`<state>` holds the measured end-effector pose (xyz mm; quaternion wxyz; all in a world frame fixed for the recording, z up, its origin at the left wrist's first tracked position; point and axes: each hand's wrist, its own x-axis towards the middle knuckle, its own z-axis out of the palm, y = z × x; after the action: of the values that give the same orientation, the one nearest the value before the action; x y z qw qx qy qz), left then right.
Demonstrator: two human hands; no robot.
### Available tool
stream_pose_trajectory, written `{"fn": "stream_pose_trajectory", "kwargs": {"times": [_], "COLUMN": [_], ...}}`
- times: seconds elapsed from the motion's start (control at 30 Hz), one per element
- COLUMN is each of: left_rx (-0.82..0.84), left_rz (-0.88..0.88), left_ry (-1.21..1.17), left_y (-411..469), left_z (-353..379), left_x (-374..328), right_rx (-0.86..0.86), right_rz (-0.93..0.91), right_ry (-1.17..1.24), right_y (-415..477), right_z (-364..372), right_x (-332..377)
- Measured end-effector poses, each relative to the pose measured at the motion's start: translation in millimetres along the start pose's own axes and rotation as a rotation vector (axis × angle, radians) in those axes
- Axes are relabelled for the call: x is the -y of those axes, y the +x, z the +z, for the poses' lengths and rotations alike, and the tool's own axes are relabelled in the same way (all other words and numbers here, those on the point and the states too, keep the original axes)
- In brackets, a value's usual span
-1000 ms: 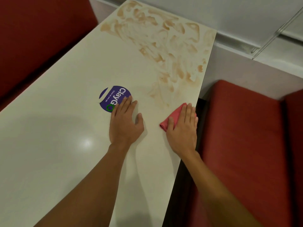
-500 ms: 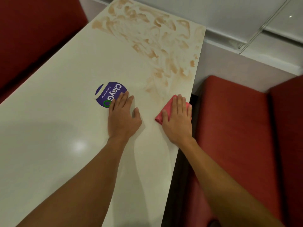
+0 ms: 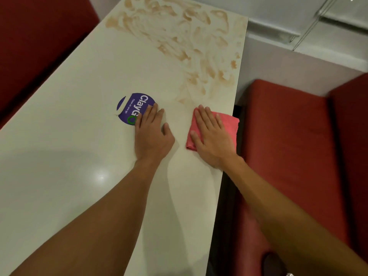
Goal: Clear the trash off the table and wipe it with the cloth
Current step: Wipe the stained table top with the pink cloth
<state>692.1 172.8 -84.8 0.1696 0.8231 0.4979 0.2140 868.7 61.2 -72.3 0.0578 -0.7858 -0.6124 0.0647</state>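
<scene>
The pale table (image 3: 69,136) ran away from the person toward a grey wall, with a red bench (image 3: 288,136) along its right side. The pink cloth (image 3: 229,124) lay folded on the tabletop under the right hand (image 3: 211,136), which pressed it down with straight, slightly spread fingers and did not grip it. A second before, the cloth had shown only on the thumb side of that hand. Now it stuck out on both sides, its outer corner reaching the table edge beyond the little finger, and the fingers had turned inward. That looked like a short wiping stroke near the edge. The brown smears (image 3: 189,42) began just ahead of the fingertips and spread to the far end, seemingly unchanged, so most of the wiping remained. No trash showed on the table. On the thumb side, the left hand (image 3: 153,134) had stayed flat with relaxed fingers, its fingertips overlapping a round purple sticker (image 3: 131,104), probably bracing.
</scene>
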Motion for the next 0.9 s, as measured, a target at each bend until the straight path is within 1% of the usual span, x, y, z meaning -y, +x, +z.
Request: {"fn": "stream_pose_trajectory", "kwargs": {"times": [0.03,0.07,0.1,0.17,0.2,0.23,0.27,0.33,0.4,0.43,0.47,0.57,0.6,0.63,0.67,0.77,0.8,0.83,0.9], "left_rx": [-0.004,-0.009,-0.014,-0.017,-0.017,-0.021,-0.027,-0.043,-0.058,-0.068,-0.077,-0.106,-0.111,-0.114,-0.117,-0.127,-0.126,-0.123,-0.121], "left_rz": [0.002,0.004,0.006,0.006,0.001,-0.003,-0.006,-0.009,-0.006,-0.009,-0.015,-0.02,-0.023,-0.03,-0.036,-0.044,-0.049,-0.057,-0.071], "left_ry": [-0.002,-0.005,-0.008,-0.01,-0.011,-0.012,-0.015,-0.026,-0.038,-0.044,-0.048,-0.041,-0.034,-0.028,-0.025,-0.019,-0.017,-0.015,-0.011], "left_y": [0,0,0,0,0,1,1,2,2,1,1,1,1,0,0,1,1,1,0], "left_z": [0,0,1,2,2,3,3,5,5,5,5,6,7,8,8,7,7,7,7], "left_x": [1,2,2,2,2,3,3,3,3,2,2,2,2,2,2,2,1,1,0], "right_rx": [0.016,0.013,-0.013,-0.06,-0.07,-0.067,-0.054,-0.012,0.024,0.033,0.028,-0.015,-0.029,-0.036,-0.031,0.031,0.053,0.061,0.032], "right_rz": [-0.035,-0.01,0.062,0.267,0.338,0.356,0.319,0.112,-0.085,-0.112,-0.08,0.161,0.215,0.221,0.179,-0.133,-0.199,-0.209,-0.083], "right_ry": [0.016,0.026,0.028,0.002,-0.013,-0.015,-0.013,0.005,0.023,0.029,0.027,0.007,-0.007,-0.016,-0.018,-0.001,0.005,0.008,0.015], "right_y": [-9,-11,-7,13,25,35,42,35,14,7,6,33,44,51,53,30,20,16,25], "right_z": [-1,-1,-1,1,2,3,3,3,0,-2,-2,0,2,4,5,0,-3,-5,-6], "right_x": [-6,-11,-15,-11,-3,5,13,19,8,0,-6,0,9,17,20,5,-5,-15,-22]}}
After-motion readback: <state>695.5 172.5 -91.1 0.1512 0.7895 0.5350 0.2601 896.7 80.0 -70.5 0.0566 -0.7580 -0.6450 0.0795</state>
